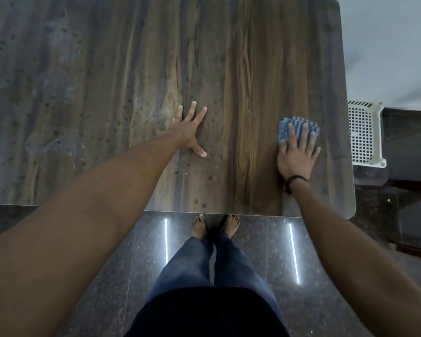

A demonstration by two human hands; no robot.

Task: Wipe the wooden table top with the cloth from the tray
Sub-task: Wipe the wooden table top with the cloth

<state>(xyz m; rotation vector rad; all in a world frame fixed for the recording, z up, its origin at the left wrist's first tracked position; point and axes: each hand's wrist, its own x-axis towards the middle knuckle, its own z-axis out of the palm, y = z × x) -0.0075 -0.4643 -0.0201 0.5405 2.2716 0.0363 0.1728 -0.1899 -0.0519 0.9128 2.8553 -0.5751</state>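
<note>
The right hand point(298, 152) lay flat, fingers spread, pressing the blue cloth point(298, 126) onto the wooden table top point(229, 69) near its right edge; the left hand point(191, 131) rested open and empty, apparently bracing (the white tray point(365, 132) stood beside the table).

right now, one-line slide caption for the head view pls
Right hand presses a blue cloth flat on the wooden table top; left hand rests spread, white tray at right.
</note>
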